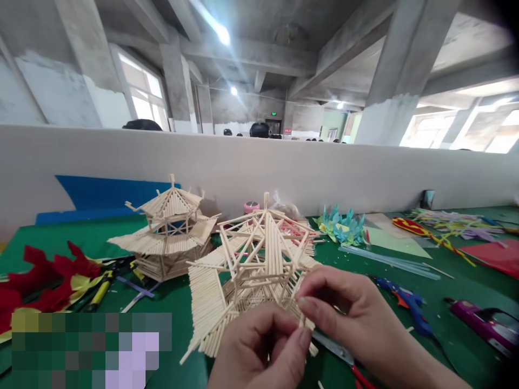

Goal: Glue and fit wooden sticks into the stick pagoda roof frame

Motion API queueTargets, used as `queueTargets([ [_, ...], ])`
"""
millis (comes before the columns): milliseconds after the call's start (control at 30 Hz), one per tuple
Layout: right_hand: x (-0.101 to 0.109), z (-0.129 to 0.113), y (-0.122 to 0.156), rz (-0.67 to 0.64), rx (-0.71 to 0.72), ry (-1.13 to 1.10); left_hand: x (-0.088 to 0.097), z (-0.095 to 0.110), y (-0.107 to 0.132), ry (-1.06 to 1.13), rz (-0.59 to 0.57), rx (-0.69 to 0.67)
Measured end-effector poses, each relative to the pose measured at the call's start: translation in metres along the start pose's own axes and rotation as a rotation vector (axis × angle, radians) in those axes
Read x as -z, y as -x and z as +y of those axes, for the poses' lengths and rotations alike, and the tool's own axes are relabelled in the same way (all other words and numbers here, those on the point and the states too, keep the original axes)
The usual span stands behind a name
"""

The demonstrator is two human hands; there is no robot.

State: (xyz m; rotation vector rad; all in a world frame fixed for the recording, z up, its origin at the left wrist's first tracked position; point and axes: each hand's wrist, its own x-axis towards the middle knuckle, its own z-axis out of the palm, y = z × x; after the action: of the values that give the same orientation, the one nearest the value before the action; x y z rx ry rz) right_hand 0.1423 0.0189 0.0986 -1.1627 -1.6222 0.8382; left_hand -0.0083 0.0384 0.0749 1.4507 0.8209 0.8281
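Note:
A half-roofed pavilion model (206, 286) of thin wooden sticks stands on the green table right in front of me. Close to its near right side are both of my hands. Thumb and forefinger of my left hand (263, 348) are pinched on a wooden stick (302, 320), of which only a short pale bit shows. My right hand (344, 305) is closed just beside it, fingertips together; what they hold is hidden. Behind to the left stands another stick pavilion (162, 232), its roofs more fully covered.
Scissors (338, 348) lie under my right hand. Farther right are a blue glue gun (413, 310) and a purple tool (486, 327). Clear glue sticks (389, 262) and a teal paper piece (341, 226) lie behind. Red felt (44, 275) is at left. A white partition (365, 173) bounds the table.

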Motion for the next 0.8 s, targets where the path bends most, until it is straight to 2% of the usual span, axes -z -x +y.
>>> queueTargets([
  [67,0.003,-0.002,-0.010,-0.026,-0.045,-0.086,0.001,0.004,-0.004,-0.082,0.064,-0.070],
  [167,0.010,-0.004,-0.026,-0.046,-0.027,-0.140,0.003,0.009,-0.007,-0.222,0.132,-0.200],
  [267,0.018,-0.003,-0.039,-0.028,-0.012,-0.140,0.009,0.009,-0.007,-0.424,0.231,-0.446],
  [367,0.024,0.000,-0.048,-0.040,-0.028,-0.148,0.016,0.002,-0.007,-0.736,0.346,-0.732],
  [500,0.025,0.004,-0.052,-0.050,-0.044,-0.144,0.019,-0.009,-0.013,-1.020,0.414,-1.012],
  [700,0.024,0.004,-0.050,-0.054,-0.071,-0.125,0.019,-0.015,-0.020,-1.224,0.366,-1.223],
  [800,0.025,0.005,-0.048,-0.052,-0.055,-0.100,0.017,-0.014,-0.019,-1.139,0.398,-1.156],
])
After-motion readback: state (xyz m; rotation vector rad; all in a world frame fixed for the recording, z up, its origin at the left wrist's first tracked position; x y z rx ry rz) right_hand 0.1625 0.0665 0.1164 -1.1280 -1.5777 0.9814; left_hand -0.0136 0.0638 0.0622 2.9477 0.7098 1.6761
